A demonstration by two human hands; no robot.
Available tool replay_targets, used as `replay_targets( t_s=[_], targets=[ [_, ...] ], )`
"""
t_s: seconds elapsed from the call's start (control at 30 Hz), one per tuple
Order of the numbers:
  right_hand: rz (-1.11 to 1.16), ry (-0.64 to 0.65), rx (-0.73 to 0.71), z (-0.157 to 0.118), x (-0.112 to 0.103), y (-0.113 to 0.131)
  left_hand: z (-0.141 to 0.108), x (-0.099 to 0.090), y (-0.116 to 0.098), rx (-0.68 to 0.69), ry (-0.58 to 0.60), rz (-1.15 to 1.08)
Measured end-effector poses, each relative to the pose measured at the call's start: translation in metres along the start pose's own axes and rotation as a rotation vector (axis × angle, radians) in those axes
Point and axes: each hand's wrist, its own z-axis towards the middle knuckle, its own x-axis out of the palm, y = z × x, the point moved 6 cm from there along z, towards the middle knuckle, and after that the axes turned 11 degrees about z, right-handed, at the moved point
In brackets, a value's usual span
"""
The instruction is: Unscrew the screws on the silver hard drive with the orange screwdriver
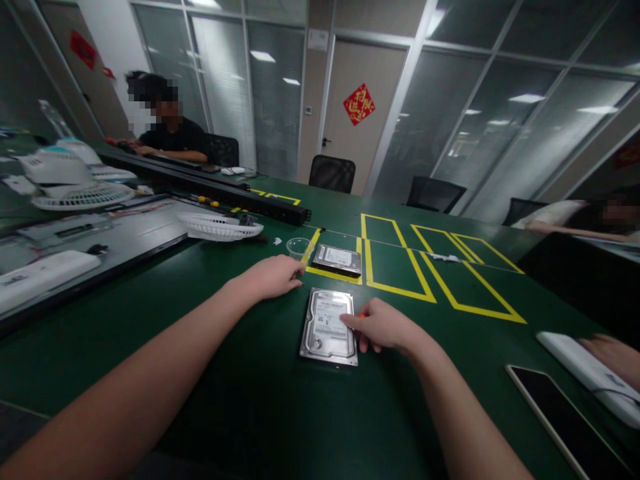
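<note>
A silver hard drive [327,330] lies label side up on the green table in front of me. My right hand [383,325] is closed at its right edge, thumb resting across the label. A small orange object [362,316] shows between its thumb and fingers, mostly hidden. My left hand [277,275] is beside a clear plastic cup [299,248], fingers curled together; anything in them is too small or hidden to name. Just beyond, a second hard drive [337,259] sits inside a yellow taped rectangle.
Yellow tape outlines [400,270] mark the table at right. White fan parts [220,225], a long black bar [210,183] and a flat panel [125,233] occupy the left. A phone [560,420] and white power strip [590,373], under another person's hand [615,357], are at right.
</note>
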Motion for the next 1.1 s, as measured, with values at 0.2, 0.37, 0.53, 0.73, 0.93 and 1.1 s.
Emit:
replay_targets(
  t_s=[0.2, 0.37, 0.53, 0.73, 0.93, 1.1],
  targets=[
    [0.059, 0.089, 0.005, -0.005, 0.005, 0.002, 0.004, 0.009, -0.003, -0.049, 0.001, 0.028],
    [0.079, 0.076, 0.022, -0.004, 0.005, 0.000, 0.005, 0.011, -0.004, -0.063, -0.006, 0.006],
    [0.108, 0.072, 0.025, -0.001, 0.006, -0.001, 0.002, 0.010, -0.010, -0.068, 0.058, 0.070],
    [0.146, 0.047, 0.011, 0.000, 0.013, 0.004, -0.002, -0.009, -0.014, -0.031, -0.035, 0.146],
    [0.137, 0.001, -0.015, -0.005, -0.008, 0.003, -0.007, -0.027, -0.039, 0.145, -0.234, -0.127],
    [-0.013, -0.361, -0.220, -0.016, -0.051, 0.011, -0.010, -0.018, -0.079, 0.293, -0.189, -0.279]
  ],
)
